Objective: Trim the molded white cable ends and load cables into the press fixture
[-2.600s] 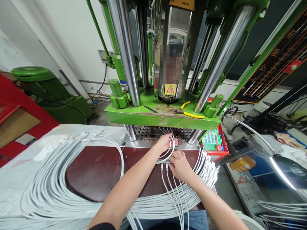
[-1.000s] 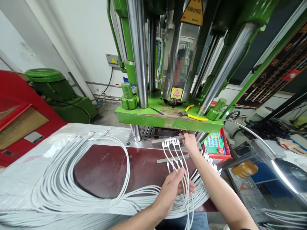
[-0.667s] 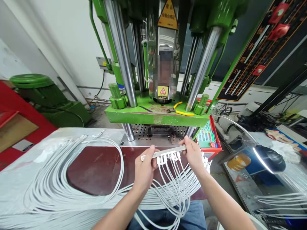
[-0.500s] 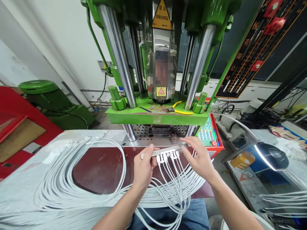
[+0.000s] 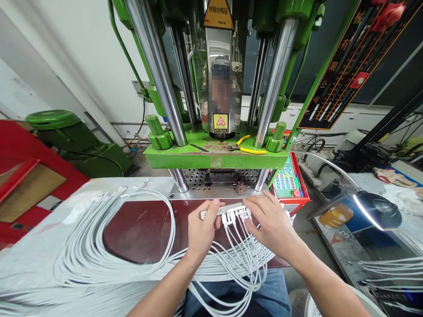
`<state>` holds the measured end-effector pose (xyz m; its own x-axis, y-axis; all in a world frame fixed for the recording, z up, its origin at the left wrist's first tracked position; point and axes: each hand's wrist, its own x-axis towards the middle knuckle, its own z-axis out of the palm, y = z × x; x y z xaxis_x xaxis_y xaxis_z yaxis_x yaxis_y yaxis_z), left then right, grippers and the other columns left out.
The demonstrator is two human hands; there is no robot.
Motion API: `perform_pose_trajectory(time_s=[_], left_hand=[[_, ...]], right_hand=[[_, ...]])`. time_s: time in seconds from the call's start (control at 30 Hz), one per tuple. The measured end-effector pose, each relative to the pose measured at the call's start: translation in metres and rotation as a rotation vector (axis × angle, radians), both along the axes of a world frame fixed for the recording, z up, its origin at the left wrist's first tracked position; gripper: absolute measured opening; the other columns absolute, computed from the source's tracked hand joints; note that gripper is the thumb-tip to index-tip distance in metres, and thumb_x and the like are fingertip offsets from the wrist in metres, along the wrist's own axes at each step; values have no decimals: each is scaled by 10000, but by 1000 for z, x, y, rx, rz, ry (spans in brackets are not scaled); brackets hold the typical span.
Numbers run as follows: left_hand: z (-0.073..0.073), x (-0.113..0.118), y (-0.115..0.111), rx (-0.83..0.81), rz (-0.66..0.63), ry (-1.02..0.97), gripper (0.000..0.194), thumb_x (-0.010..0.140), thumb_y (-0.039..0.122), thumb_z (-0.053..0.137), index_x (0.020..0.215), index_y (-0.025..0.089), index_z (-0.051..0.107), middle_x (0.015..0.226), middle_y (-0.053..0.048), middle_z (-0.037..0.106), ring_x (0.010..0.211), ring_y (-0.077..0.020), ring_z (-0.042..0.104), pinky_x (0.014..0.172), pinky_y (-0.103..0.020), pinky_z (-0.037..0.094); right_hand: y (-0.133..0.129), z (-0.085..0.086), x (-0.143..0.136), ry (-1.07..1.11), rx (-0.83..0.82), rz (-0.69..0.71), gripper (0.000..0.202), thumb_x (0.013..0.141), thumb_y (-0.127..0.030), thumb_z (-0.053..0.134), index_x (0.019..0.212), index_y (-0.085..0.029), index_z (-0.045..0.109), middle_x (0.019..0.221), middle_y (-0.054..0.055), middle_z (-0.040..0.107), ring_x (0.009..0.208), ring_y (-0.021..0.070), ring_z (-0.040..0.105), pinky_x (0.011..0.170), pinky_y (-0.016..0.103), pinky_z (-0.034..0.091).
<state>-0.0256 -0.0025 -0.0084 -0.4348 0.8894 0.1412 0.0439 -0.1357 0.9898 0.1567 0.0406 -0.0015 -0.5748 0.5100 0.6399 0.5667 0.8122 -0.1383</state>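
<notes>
Presently, the left hand [image 5: 202, 229] pinches the left end of a metal bar [image 5: 228, 209] between thumb and fingers. The right hand [image 5: 272, 220] lays its fingertips over the bar's right end, covering it, with the thumb lower and apart; whether it grips cannot be told. The bar is held over the near half of a dark red board [image 5: 139, 229], slightly tilted, its right end higher. White plugs [image 5: 229, 219] sit in a row along its lower edge; those at the right are partly hidden by the right hand, and their count is unclear. From them, white cables [image 5: 243, 264] hang in loops towards the person's lap, some cut off at the lower edge.

A large cable bundle [image 5: 79, 246] curves around the board, its near strands blurred and its right part behind the right arm. Beyond, a green press plate [image 5: 214, 162] bears yellow-handled pliers [image 5: 253, 151] and hides most of the gap beneath.

Containers: a red box [image 5: 302, 203] right of the press holds a keypad [image 5: 284, 178] and a round red button [image 5: 295, 193]. A white bucket [image 5: 358, 294], lower right, is cut off; its pale contents are indistinct.
</notes>
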Motion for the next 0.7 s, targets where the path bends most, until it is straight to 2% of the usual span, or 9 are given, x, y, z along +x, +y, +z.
perform_pose_trajectory(time_s=[0.17, 0.3, 0.37, 0.5, 0.57, 0.63, 0.7], left_hand=[[-3, -2, 1, -19, -32, 20, 328, 839, 440, 562, 791, 135, 675, 394, 48, 430, 405, -94, 389, 425, -208, 313], [-2, 1, 2, -39, -49, 6, 321, 857, 439, 560, 835, 140, 676, 405, 54, 431, 423, -84, 377, 446, -203, 310], [-1, 4, 2, -37, -67, 22, 324, 862, 440, 555, 840, 140, 676, 411, 55, 428, 426, -83, 377, 449, -204, 309], [1, 12, 3, -29, -98, 73, 328, 863, 430, 549, 815, 132, 675, 413, 57, 422, 421, -82, 371, 445, -208, 308], [0, 14, 3, -32, -119, 73, 330, 862, 429, 547, 806, 130, 675, 408, 57, 424, 420, -83, 375, 452, -209, 317], [-2, 15, 2, -41, -153, 78, 337, 863, 434, 544, 801, 130, 675, 405, 55, 434, 420, -84, 378, 457, -210, 318], [-4, 15, 1, -53, -191, 90, 344, 863, 441, 542, 801, 131, 677, 402, 55, 440, 413, -82, 367, 450, -210, 306]], right_hand=[[2, 3, 10, 78, -85, 52, 261, 820, -142, 527, 1059, -181, 625, 1041, 48, 702, 947, 182, 656, 1069, 467, 379], [-11, 15, 5, 13, -145, 73, 488, 809, -274, 600, 1272, -157, 500, 1251, 107, 582, 1194, 243, 510, 1099, 518, 312], [-19, 17, -3, 0, -107, 58, 518, 807, -272, 593, 1295, -146, 475, 1253, 120, 561, 1220, 266, 466, 1106, 545, 275], [-25, 10, -19, -16, -40, -25, 460, 796, -158, 542, 1253, -115, 510, 1057, 110, 628, 1012, 240, 574, 1104, 572, 242], [-23, 7, -19, 59, -37, -9, 356, 795, -135, 527, 1147, -135, 574, 983, 81, 658, 904, 202, 614, 1106, 544, 259], [-19, 8, -13, 188, -107, 32, 200, 795, -148, 535, 973, -174, 623, 881, 33, 684, 798, 167, 636, 1078, 493, 332], [-14, 12, 0, 329, -259, 28, 71, 812, -187, 547, 818, -191, 618, 739, -13, 671, 670, 134, 626, 1007, 425, 424]])
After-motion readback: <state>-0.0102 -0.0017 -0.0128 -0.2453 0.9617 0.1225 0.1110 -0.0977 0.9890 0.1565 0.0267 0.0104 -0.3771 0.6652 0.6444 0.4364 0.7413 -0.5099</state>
